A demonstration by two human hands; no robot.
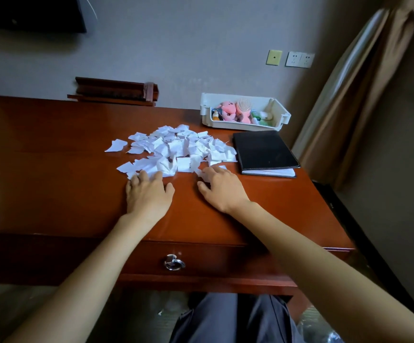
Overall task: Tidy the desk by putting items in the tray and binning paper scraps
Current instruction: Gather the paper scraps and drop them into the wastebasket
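Bench [52,144]: reddish-brown wood, glossy. Paper scraps [176,149]: white torn pieces in a loose heap at bench centre. Black notebook [263,149] lies closed just right of the heap. White tray [281,112] at the back right, holding a pink plush toy [228,110] and small items. Left hand [149,194]: palm down, fingers spread, fingertips touching the heap's near edge. Right hand [222,191]: palm down, loosely spread, fingertips on near scraps; neither hand grips anything.
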